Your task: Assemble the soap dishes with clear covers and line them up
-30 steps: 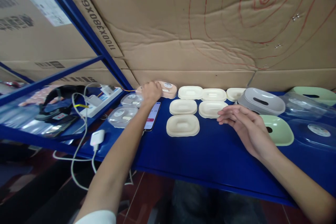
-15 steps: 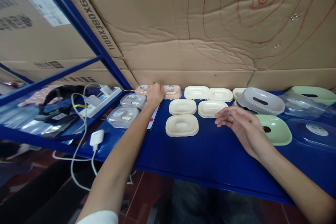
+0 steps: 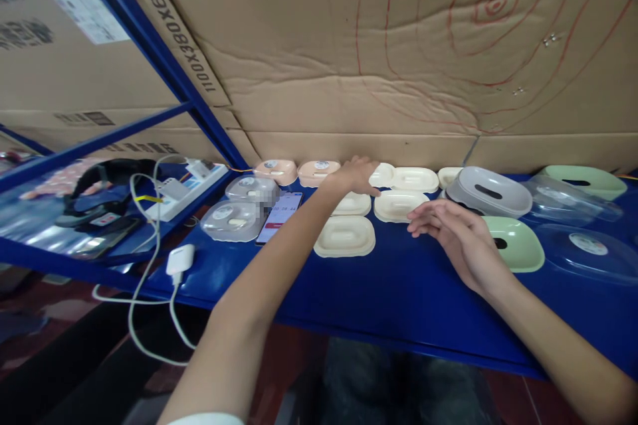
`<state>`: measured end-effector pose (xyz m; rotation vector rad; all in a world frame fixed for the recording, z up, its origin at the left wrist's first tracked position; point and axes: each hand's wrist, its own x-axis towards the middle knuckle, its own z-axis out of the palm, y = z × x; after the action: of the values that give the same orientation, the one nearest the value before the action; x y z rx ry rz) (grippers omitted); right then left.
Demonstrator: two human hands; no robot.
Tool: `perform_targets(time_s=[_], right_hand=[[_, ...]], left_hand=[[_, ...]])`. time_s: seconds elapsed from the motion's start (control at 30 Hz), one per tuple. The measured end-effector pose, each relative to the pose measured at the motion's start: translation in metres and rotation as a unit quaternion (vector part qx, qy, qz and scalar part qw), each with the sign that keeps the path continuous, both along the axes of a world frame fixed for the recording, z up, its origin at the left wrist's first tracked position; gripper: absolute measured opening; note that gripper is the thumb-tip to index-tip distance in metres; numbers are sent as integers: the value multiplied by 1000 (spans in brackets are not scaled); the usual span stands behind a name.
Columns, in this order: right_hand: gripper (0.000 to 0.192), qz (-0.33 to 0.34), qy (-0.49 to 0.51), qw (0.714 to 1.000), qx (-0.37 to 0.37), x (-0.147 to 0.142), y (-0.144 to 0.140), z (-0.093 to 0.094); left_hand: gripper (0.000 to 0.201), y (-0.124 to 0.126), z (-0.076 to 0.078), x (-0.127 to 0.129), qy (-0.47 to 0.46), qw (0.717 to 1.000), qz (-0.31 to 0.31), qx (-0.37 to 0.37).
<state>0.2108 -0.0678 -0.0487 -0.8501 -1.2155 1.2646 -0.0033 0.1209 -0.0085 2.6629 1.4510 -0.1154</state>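
A person's left hand [image 3: 355, 174] reaches far forward across a blue shelf [image 3: 399, 292], fingers loosely spread and palm down, resting on a cream soap dish [image 3: 381, 174] in the back row against a creased cardboard wall [image 3: 349, 80]; whether the fingers grip it cannot be told. The right hand [image 3: 456, 239] lies open and relaxed, holding nothing, fingertips just beside another cream dish [image 3: 399, 205]. The cream dishes are smooth, rounded rectangles with a sunken oval centre; one more [image 3: 344, 236] lies nearest the front. Left of the reaching hand sit two peach dishes [image 3: 298, 171], clear domed lids [image 3: 238, 211] and a phone [image 3: 279, 208]. To the right are a grey lid [image 3: 491, 191] and a green dish [image 3: 518, 244]. The blue surface is bare along its front edge
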Motion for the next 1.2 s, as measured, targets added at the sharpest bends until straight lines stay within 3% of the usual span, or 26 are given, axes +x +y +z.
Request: perform_targets(time_s=[0.27,0.47,0.67,0.73,0.83,0.93,1.07,1.13,1.2], right_hand=[[26,5,-4,1000,-5,-1,-2,1],[27,0,-19,1000,-1,0,-3,3],[26,-9,-20,1000,5,2,-1,1],[25,-23,-40,999,19,1,-1,0],[23,-50,-117,990,66,1,-3,-1],[17,-116,-256,945,169,5,-5,4],[16,-183,-451,816,313,24,-2,19],[21,-174,-519,769,331,41,-1,27],[28,-172,-563,741,323,63,-4,34]], left_hand=[[100,27,-3,12,3,999,31,-9],[100,28,-7,7,-40,998,38,7],[84,4,14,-13,-140,988,32,61],[81,-13,25,-22,-236,967,34,88],[78,-45,34,-35,-385,913,78,108],[79,-74,27,-41,-483,864,110,89],[75,-91,6,-37,-583,802,130,-2],[67,-90,-3,-31,-605,782,137,-62],[61,-87,-9,-25,-599,780,153,-101]])
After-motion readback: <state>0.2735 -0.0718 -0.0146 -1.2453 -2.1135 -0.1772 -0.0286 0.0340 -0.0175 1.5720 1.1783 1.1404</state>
